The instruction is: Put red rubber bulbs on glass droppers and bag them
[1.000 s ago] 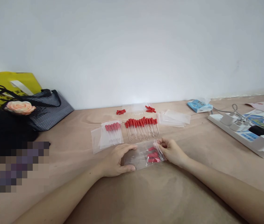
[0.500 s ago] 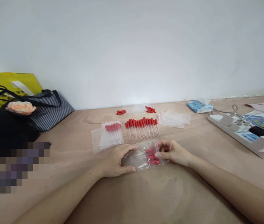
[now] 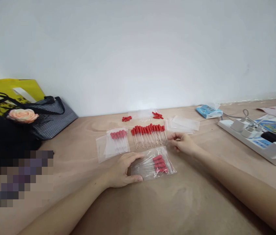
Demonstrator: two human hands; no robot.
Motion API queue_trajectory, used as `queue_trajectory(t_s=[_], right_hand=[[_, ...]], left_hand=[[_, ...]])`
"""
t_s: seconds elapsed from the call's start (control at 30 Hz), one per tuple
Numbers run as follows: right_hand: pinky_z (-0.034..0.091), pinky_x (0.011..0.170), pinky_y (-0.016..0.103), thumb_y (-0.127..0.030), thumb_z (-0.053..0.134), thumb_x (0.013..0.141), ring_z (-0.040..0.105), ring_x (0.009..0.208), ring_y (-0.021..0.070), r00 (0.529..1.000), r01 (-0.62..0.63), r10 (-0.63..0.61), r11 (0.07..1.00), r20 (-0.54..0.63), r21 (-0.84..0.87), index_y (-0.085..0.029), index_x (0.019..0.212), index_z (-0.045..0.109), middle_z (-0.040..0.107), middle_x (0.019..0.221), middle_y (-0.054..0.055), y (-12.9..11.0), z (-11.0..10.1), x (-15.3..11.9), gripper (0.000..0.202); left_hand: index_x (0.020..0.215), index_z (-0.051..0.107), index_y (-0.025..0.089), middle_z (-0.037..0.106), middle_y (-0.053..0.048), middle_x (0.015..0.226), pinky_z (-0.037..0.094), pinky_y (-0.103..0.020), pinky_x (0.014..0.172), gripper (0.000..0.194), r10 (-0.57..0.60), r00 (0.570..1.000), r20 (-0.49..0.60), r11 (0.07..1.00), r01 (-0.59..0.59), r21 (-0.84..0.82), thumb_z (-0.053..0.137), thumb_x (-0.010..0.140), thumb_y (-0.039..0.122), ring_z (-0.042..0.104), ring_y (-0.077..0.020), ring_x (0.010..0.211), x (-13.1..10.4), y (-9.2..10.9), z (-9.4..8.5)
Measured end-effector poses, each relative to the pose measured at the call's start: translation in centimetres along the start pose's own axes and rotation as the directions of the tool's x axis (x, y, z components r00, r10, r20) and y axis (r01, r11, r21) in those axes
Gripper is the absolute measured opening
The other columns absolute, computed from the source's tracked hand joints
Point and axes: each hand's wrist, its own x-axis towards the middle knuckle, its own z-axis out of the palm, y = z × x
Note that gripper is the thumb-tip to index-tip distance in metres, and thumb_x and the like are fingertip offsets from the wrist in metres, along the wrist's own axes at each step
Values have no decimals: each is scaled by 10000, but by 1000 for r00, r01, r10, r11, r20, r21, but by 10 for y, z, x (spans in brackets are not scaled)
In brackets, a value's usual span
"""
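Note:
My left hand (image 3: 124, 169) curves around the left end of a clear zip bag (image 3: 150, 176), its thumb on the near edge and fingers on the far edge. Several glass droppers with red rubber bulbs (image 3: 161, 164) lie inside that bag, bulbs toward its right end. Beyond it, a row of loose droppers (image 3: 149, 130) lies with red bulbs pointing away from me. At the row's right end, my right hand (image 3: 183, 143) has its thumb and forefinger slightly apart beside the last dropper. Whether the fingertips touch it is unclear.
Filled zip bags (image 3: 113, 147) lie left of the row, and flat zip bags (image 3: 184, 124) lie right. Red bulbs (image 3: 126, 118) sit near the wall. A tissue pack (image 3: 208, 111) and a power strip (image 3: 247, 140) are at right; bags (image 3: 54, 112) stand at left.
My right hand has let go of the bag's right end and moved away to the right end of the dropper row. My left hand stays at the bag.

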Motion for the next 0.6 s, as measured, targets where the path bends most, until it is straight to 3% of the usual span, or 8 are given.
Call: queue_trajectory(t_s=[0.07, 0.27, 0.43, 0.6], right_hand=[[363, 385, 183, -203, 512, 709, 443, 377, 67, 994, -34, 13, 980, -106, -195, -149, 754, 548, 518, 508, -24, -5, -4, 22, 79], [339, 365, 244, -226, 587, 614, 430, 319, 129, 988, -148, 124, 926, -90, -348, -147, 490, 515, 440, 338, 10, -15, 3, 67, 164], [323, 377, 260, -178, 551, 611, 453, 347, 163, 984, -178, 154, 905, -92, -386, -151, 461, 490, 435, 325, 33, -22, 7, 72, 165], [334, 442, 219, -210, 430, 735, 458, 437, 107, 994, -34, 1, 949, -106, -315, -164, 552, 454, 465, 450, 2, -26, -12, 55, 191]], left_hand=[[1231, 352, 255, 431, -45, 1259, 323, -380, 957, 611, 3, 1000, -2, 1000, -3, -2, 555, 713, 507, 397, -231, 1139, 0, 0, 0], [1216, 372, 251, 439, -46, 1256, 313, -390, 964, 585, 14, 1000, -8, 1000, -13, 14, 554, 718, 498, 391, -230, 1147, 0, 2, -1], [1202, 396, 237, 454, -55, 1244, 313, -393, 965, 580, 20, 1000, -15, 1000, -19, 11, 563, 711, 497, 390, -237, 1150, 1, 3, -1], [1205, 401, 240, 450, -54, 1249, 308, -399, 967, 583, 19, 1000, -19, 1000, -19, -1, 565, 709, 497, 389, -241, 1152, 0, 1, -1]])
